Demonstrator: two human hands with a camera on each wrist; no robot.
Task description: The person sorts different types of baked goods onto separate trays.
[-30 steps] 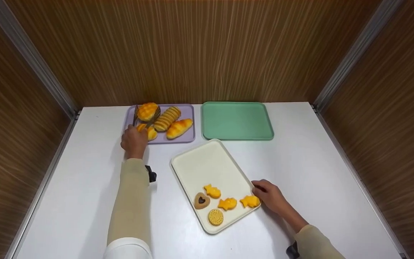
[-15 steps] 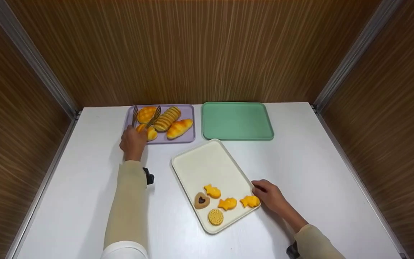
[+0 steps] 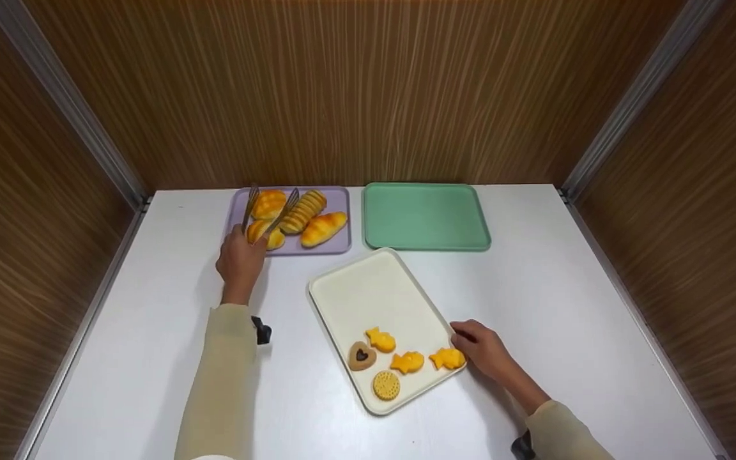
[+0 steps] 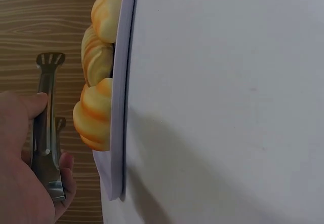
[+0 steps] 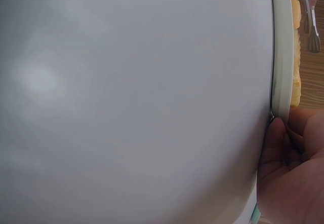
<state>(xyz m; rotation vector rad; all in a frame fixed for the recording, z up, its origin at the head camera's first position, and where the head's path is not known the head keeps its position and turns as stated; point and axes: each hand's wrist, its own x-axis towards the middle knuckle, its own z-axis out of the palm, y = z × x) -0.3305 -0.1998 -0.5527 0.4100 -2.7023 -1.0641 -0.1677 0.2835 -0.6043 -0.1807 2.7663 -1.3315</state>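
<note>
My left hand [image 3: 240,262] holds metal serving tongs [image 4: 45,117], their two arms spread apart with nothing between the tips. They hover over a purple tray [image 3: 340,203] of bread. On it lie a round bun [image 3: 270,201], a ridged loaf [image 3: 304,212], a smooth roll [image 3: 324,229] and a twisted bun [image 3: 275,241], partly covered by the tongs. With my right hand [image 3: 483,350] I grip the edge of a cream tray [image 3: 374,287]. It bears several fish-shaped pieces [image 3: 407,362], a heart cookie [image 3: 361,356] and a round biscuit [image 3: 386,386].
A green tray [image 3: 425,217] stands at the back, right of the purple one. Wood-grain panels [image 3: 368,96] close off the back and both sides of the white table [image 3: 572,306]. The cream tray lies at a slant in the middle.
The tongs, earlier astride the round bun, have lifted and drawn back slightly with my left hand. The bun stays on the purple tray. My right hand keeps its place on the cream tray.
</note>
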